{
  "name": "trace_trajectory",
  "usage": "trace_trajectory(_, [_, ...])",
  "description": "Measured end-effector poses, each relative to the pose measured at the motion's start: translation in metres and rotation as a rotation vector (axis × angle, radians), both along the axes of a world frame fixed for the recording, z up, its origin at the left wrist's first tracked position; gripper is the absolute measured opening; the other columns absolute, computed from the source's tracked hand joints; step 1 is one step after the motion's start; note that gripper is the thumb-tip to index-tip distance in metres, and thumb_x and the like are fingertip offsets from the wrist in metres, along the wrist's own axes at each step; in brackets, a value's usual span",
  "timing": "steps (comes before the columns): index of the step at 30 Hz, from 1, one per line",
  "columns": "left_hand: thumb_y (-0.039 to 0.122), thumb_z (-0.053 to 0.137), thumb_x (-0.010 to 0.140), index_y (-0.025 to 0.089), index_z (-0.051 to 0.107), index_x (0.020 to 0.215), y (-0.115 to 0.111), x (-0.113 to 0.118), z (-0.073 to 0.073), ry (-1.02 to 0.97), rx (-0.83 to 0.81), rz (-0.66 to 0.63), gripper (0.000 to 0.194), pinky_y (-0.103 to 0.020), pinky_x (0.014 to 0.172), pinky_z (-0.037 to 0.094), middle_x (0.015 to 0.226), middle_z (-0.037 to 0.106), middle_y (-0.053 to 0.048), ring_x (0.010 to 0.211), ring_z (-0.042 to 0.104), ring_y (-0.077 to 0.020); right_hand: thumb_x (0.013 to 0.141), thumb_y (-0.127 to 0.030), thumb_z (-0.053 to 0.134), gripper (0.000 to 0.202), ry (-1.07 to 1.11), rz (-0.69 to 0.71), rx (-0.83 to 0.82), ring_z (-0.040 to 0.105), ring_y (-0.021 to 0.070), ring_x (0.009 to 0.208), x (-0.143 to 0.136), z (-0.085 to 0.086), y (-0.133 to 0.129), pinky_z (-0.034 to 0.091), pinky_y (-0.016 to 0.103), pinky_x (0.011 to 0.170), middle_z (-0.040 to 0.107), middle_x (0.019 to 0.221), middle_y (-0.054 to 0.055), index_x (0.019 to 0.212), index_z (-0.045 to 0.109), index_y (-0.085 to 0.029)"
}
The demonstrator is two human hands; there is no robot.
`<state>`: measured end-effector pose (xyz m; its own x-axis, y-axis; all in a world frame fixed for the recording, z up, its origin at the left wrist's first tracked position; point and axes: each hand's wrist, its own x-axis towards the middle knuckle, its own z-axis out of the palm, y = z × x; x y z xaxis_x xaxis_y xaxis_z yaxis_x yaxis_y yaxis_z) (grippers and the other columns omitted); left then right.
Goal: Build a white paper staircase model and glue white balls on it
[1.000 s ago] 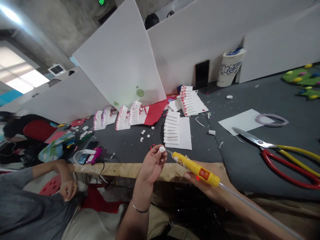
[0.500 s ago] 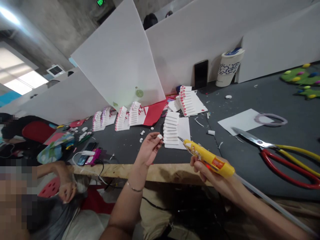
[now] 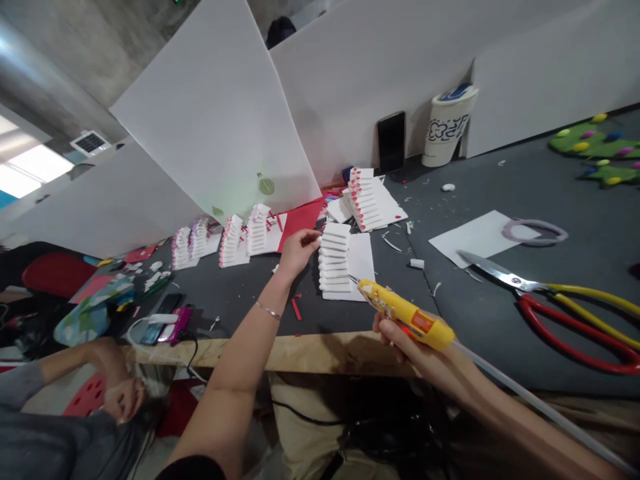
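My right hand [image 3: 400, 337] is wrapped round a yellow glue gun [image 3: 413, 317], a long clear glue stick running out of its back. The gun's tip is beside the lower rows of a white card [image 3: 361, 267] that bears several white rounded sticks [image 3: 334, 259]. At the upper left end of these rows, my left hand [image 3: 300, 250] has its fingertips together around a small white piece [image 3: 319, 241], mostly hidden by the fingers. Behind stands a similar card whose sticks have red tips [image 3: 356, 193].
Large scissors [image 3: 523, 283] with red and yellow handles lie at the right by a paper sheet [image 3: 480, 237]. A cup [image 3: 450, 127] and phone [image 3: 391, 141] stand at the back. More stick cards [image 3: 257, 230] are at the left, near another person's hand [image 3: 125, 397].
My left hand has moved up and away with the small white piece, to the top of the white rows. A red strip on the table now shows. The view has shifted slightly.
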<state>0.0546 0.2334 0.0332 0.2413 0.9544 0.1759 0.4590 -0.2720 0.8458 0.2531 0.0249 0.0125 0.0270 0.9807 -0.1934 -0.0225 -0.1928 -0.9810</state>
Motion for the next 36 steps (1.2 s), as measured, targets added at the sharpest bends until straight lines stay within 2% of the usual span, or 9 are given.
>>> trace_trajectory(6, [0.008, 0.066, 0.074, 0.017, 0.072, 0.091, 0.008, 0.003, 0.007, 0.313, 0.087, -0.116, 0.020, -0.029, 0.078, 0.050, 0.088, 0.069, -0.004, 0.078, 0.063, -0.0148, 0.080, -0.052, 0.061, 0.031, -0.021, 0.004, -0.020, 0.049, 0.0111, 0.046, -0.005, 0.009, 0.002, 0.041, 0.023, 0.043, 0.058, 0.061, -0.001, 0.082, 0.065, -0.021])
trace_trajectory(15, [0.015, 0.061, 0.083, 0.019, 0.073, 0.098, 0.007, 0.005, 0.015, 0.523, 0.129, -0.186, 0.019, -0.029, 0.081, 0.051, 0.095, 0.070, -0.005, 0.086, 0.064, -0.0161, 0.081, -0.051, 0.060, 0.030, 0.003, 0.020, -0.031, 0.046, 0.0105, 0.044, -0.006, 0.010, 0.003, 0.038, 0.023, 0.042, 0.055, 0.058, -0.002, 0.078, 0.062, -0.022])
trace_trajectory(24, [0.013, 0.059, 0.084, 0.019, 0.074, 0.087, 0.009, 0.003, 0.016, 0.542, 0.200, -0.222, 0.016, -0.033, 0.084, 0.049, 0.087, 0.068, -0.005, 0.084, 0.063, -0.0188, 0.080, -0.054, 0.063, 0.032, 0.015, 0.007, -0.049, 0.048, 0.0117, 0.045, -0.007, 0.008, 0.003, 0.041, 0.024, 0.043, 0.057, 0.060, -0.001, 0.080, 0.065, -0.022])
trace_trajectory(28, [0.012, 0.058, 0.084, 0.020, 0.073, 0.091, 0.008, 0.003, 0.015, 0.550, 0.223, -0.232, 0.018, -0.033, 0.084, 0.049, 0.089, 0.066, -0.005, 0.085, 0.062, -0.0191, 0.079, -0.054, 0.064, 0.031, 0.010, 0.009, -0.068, 0.048, 0.0121, 0.046, -0.006, 0.006, 0.004, 0.042, 0.025, 0.043, 0.058, 0.062, -0.001, 0.082, 0.066, -0.023])
trace_trajectory(34, [0.012, 0.058, 0.084, 0.019, 0.072, 0.089, 0.006, 0.005, 0.014, 0.533, 0.225, -0.208, 0.016, -0.033, 0.086, 0.048, 0.090, 0.065, -0.006, 0.087, 0.061, -0.0195, 0.082, -0.050, 0.062, 0.026, 0.004, 0.066, -0.068, 0.051, 0.0152, 0.047, -0.003, 0.013, 0.005, 0.044, 0.028, 0.044, 0.059, 0.064, 0.001, 0.083, 0.065, -0.025])
trace_trajectory(36, [0.012, 0.059, 0.084, 0.018, 0.071, 0.089, 0.006, 0.006, 0.013, 0.514, 0.222, -0.194, 0.015, -0.032, 0.085, 0.048, 0.090, 0.065, -0.005, 0.086, 0.060, -0.0191, 0.081, -0.049, 0.063, 0.023, 0.003, 0.037, -0.050, 0.052, 0.0157, 0.047, -0.003, 0.015, 0.004, 0.045, 0.029, 0.044, 0.061, 0.064, 0.001, 0.081, 0.066, -0.026])
